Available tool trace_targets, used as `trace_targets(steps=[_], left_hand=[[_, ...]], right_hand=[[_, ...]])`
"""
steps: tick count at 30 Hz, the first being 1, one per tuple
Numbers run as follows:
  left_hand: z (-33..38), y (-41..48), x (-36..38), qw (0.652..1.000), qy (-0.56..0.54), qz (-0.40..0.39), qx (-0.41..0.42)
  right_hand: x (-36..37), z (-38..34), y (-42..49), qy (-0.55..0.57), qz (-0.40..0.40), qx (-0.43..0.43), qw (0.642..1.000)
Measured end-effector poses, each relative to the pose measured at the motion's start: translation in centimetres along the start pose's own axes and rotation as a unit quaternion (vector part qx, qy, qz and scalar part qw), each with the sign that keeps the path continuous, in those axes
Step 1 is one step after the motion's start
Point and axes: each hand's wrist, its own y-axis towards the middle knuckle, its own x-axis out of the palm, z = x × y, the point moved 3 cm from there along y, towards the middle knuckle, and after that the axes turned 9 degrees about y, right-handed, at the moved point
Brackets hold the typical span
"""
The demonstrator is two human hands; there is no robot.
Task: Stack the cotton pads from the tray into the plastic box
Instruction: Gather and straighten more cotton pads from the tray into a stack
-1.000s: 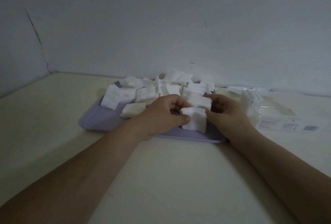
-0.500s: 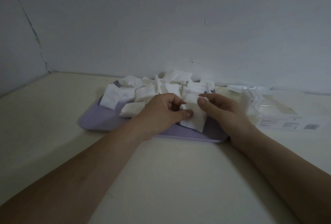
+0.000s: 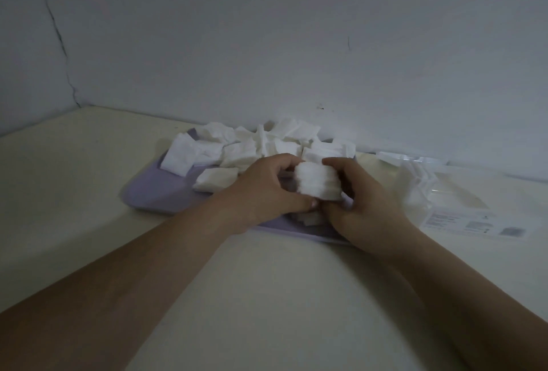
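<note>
Above the near right part of the tray [image 3: 166, 190], the left hand [image 3: 267, 190] and the right hand [image 3: 364, 201] meet around a stack [image 3: 317, 182] of white pads. Each grip is closed on that stack. The left fingers curl over its top left corner with the thumb at its lower edge. The right fingers wrap its right side with the thumb low in front. The stack is held clear of the tray, its layered edges facing the camera, slightly blurred. Under the hands a few more pads lie on the tray. Loose pads [image 3: 237, 148] are heaped over the tray's far half, close to the wall [image 3: 296, 44]; the purple tray floor shows at near left. The tray rests on a pale surface [image 3: 267, 296]. Just right of the tray, on the same surface, is the clear box [image 3: 444, 193], with a few white pads showing at its left end and a printed label [image 3: 474, 224] at its near side, too small to read. A dark crack [image 3: 59, 44] runs down the wall at far left.
</note>
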Motion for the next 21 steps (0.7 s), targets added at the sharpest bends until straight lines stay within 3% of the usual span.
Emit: trace_targets(steps=[4,9,14,18,21], left_hand=[[0.3,0.0,-0.1,1.000,0.019,0.012,0.010],[0.2,-0.1,0.2,1.000,0.001,-0.008,0.015],[1.1,-0.4,0.3,0.998,0.050,-0.006,0.024],[1.7,-0.8,0.8,0.997,0.064,-0.032,0.036],[2.1,-1.1,1.3,0.995,0.073,-0.047,0.042]], right_hand=[[0.1,-0.4,0.1,-0.021,-0.044,0.039,0.998],[0.4,0.3,0.2,0.034,-0.019,0.083,0.996],[1.0,0.6,0.2,0.180,-0.024,0.126,0.975],[1.7,0.7,0.3,0.351,-0.038,0.178,0.918],[1.8,0.6,0.5,0.397,-0.039,0.163,0.902]])
